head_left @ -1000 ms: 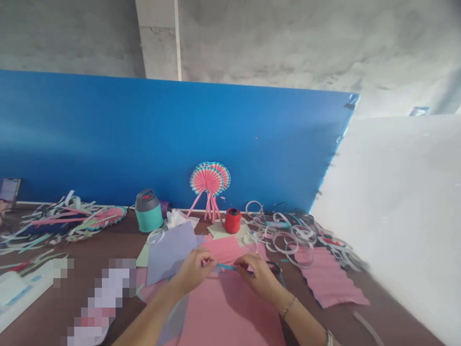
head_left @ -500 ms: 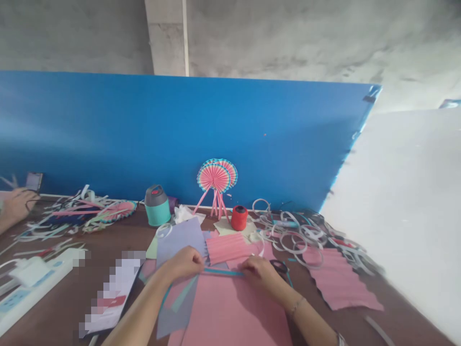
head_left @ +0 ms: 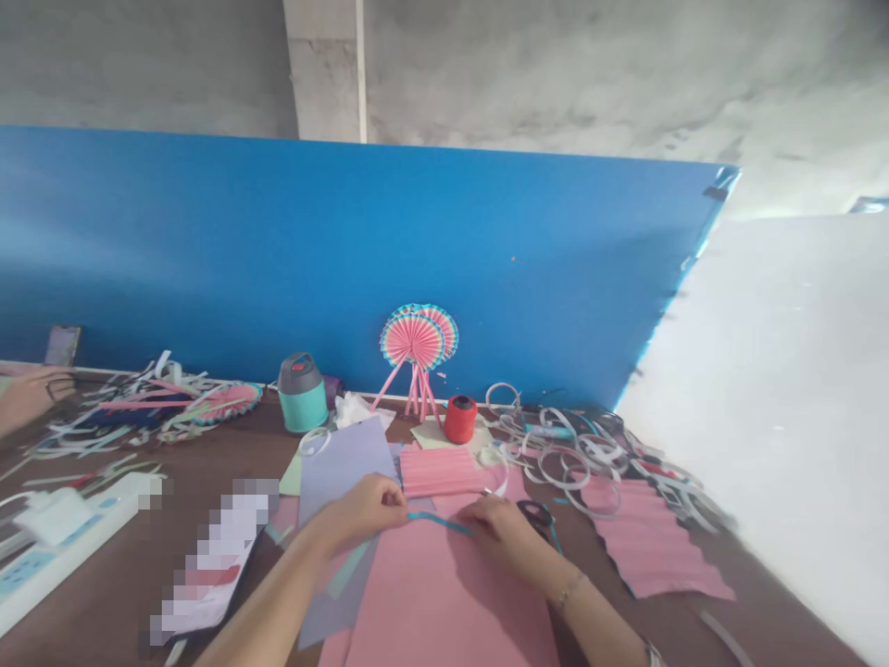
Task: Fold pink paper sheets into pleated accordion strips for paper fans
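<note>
My left hand [head_left: 365,511] and my right hand [head_left: 496,530] pinch the two ends of a thin teal paper strip [head_left: 439,522], which spans the gap between them. Both hands hover over a large pink paper sheet [head_left: 444,593], with a lavender paper sheet [head_left: 344,460] under and beyond my left hand. A pleated pink paper piece [head_left: 441,471] lies just beyond the strip. Black-handled scissors [head_left: 534,515] rest close to my right hand.
A paper fan on pink sticks [head_left: 413,339], a red thread spool [head_left: 460,419] and a teal bottle [head_left: 303,395] stand by a blue board [head_left: 347,250]. White paper rings [head_left: 556,445] lie right; paper scraps [head_left: 145,412], a power strip [head_left: 62,537] and another person's hand [head_left: 31,394] are left.
The teal strip now slopes down toward my right hand instead of lying level. Another person's hand has come into view at the far left since the oldest frame.
</note>
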### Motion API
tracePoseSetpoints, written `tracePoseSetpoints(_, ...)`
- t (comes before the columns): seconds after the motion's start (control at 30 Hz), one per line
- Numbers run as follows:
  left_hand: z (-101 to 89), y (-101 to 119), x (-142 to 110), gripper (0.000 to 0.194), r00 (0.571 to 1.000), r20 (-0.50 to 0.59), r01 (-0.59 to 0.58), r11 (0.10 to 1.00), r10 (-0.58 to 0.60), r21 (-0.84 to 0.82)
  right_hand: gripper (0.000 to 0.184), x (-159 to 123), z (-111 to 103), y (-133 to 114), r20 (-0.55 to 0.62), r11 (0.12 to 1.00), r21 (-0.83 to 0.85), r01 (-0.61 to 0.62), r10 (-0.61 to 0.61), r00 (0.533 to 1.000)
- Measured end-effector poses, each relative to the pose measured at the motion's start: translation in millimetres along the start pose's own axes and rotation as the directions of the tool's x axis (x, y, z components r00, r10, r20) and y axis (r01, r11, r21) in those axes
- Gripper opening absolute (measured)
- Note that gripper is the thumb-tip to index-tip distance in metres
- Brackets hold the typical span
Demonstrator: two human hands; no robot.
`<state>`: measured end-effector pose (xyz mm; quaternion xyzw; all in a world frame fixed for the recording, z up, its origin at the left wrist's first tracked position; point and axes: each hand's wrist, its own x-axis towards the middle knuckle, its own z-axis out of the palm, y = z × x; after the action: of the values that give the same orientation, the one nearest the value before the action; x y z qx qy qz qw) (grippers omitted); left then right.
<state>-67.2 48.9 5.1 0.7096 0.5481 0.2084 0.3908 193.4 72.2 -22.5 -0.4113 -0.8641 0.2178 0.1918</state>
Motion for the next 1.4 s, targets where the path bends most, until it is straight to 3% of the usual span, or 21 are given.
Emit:
tracePoseSetpoints(0.13,-1.2,1.9,-0.2,0.016,0.999,-0.051,-0.002,1.000,0.002,0.010,0.028,-0.4,1.0,3.6,-0.032,0.999,-0.004,0.044,-0.044,0.999)
tracePoseSetpoints(0.33,-5.1,-0.7,-0.9,0.011,0.998,0.010,0.058,0.997,-0.057,-0.045,0.029,-2.7,-3.0,1.2,-0.074,0.995,0.088,0.049,-0.043,0.996)
tracePoseSetpoints(0.47,-5.1,3.9,-3.0,0.012,0.980,0.148,0.153,0.981,-0.135,-0.121,0.033,-2.2,-1.0,6.9,-0.081,0.993,0.121,-0.010,0.020,0.997)
tracePoseSetpoints(0.6,1.3,6.2,-6.8,0.018,0.907,0.376,0.313,0.900,-0.189,-0.302,0.035,-0.6,2.4,14.5,-0.131,0.993,0.092,-0.076,0.088,0.988)
tracePoseSetpoints(0.67,4.6,4.7,-7.9,0.021,0.890,0.421,0.349,0.857,-0.176,-0.379,0.034,-0.3,2.2,14.9,-0.153,0.991,0.069,-0.112,0.122,0.981)
tracePoseSetpoints(0.83,4.9,2.2,-6.9,0.019,0.935,0.300,0.304,0.862,-0.188,-0.406,0.034,-1.1,-2.9,7.6,-0.195,0.979,0.091,-0.184,0.199,0.960)
tracePoseSetpoints(1.1,1.0,11.4,-6.0,0.017,0.985,0.127,0.153,0.932,-0.118,-0.327,0.035,-3.2,-5.6,4.7,-0.194,0.975,0.061,-0.212,0.220,0.956)
tracePoseSetpoints(1.23,0.4,9.5,-6.0,0.018,0.991,0.105,0.116,0.944,-0.087,-0.308,0.034,-2.3,-5.1,5.7,-0.226,0.970,0.101,-0.220,0.237,0.945)
tracePoseSetpoints(1.4,-0.5,10.0,-9.0,0.016,0.992,0.119,0.077,0.965,-0.048,-0.253,0.030,-2.4,-9.4,3.8,-0.211,0.935,0.145,-0.323,0.348,0.913)
